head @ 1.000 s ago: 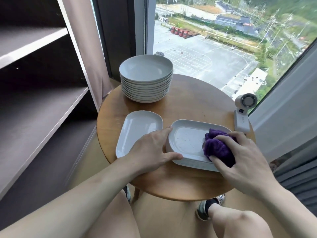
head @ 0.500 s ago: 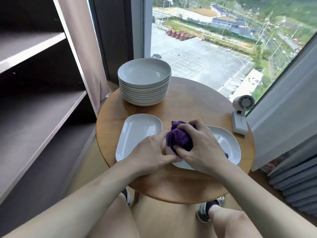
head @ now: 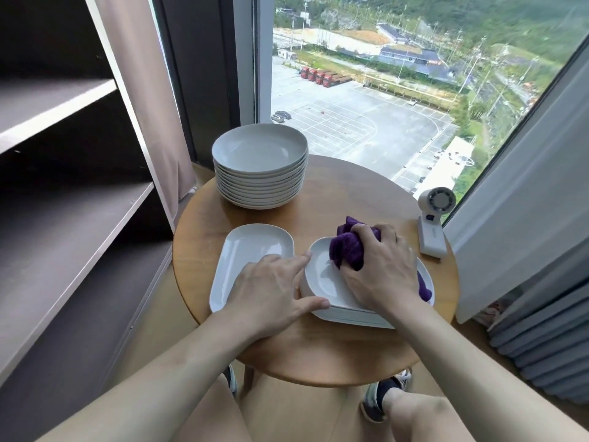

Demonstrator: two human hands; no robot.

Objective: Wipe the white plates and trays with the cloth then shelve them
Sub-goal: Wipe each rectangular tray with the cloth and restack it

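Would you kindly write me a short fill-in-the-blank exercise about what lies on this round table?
The right hand grips a cloth whose colour is ____.
The left hand rests against the tray stack, and a single tray lies to that stack's ____.
The white fan stands at the round table's ____ edge.
Missing words: purple; left; right.

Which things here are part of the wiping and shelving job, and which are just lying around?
In the job: purple cloth, stack of trays, single tray, stack of plates, shelves.
Lying about: small white fan, curtain by the shelves.
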